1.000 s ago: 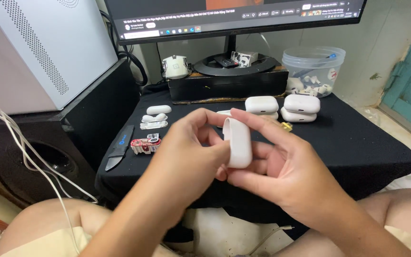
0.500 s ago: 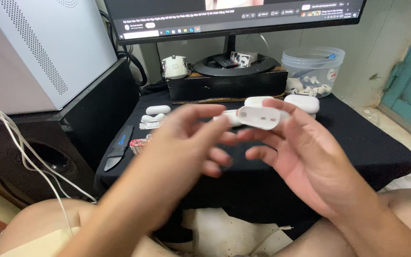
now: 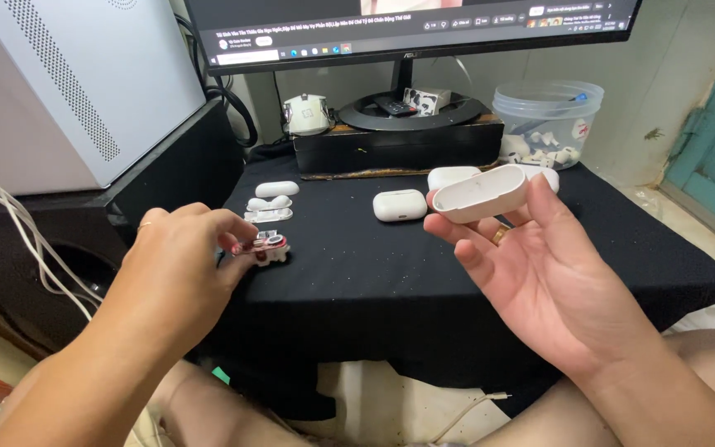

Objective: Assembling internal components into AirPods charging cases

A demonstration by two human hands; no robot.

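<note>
White case shell (image 3: 480,194) in R hand (image 3: 539,273) fingertips, above palm.

A wide monitor screen (image 3: 411,25) runs along the top edge at about twelve o'clock, black-framed, showing a dark browser window with a pale address bar and a row of small coloured icons. At roughly one o'clock, just right of the monitor's round stand, stands a clear round plastic tub (image 3: 548,120) holding small white parts, with a small red-and-white label (image 3: 580,130) on its wall. Near nine o'clock, on the black cloth, lies a small red, white and silver packet (image 3: 262,247) at the left hand's (image 3: 179,273) fingertips
</note>
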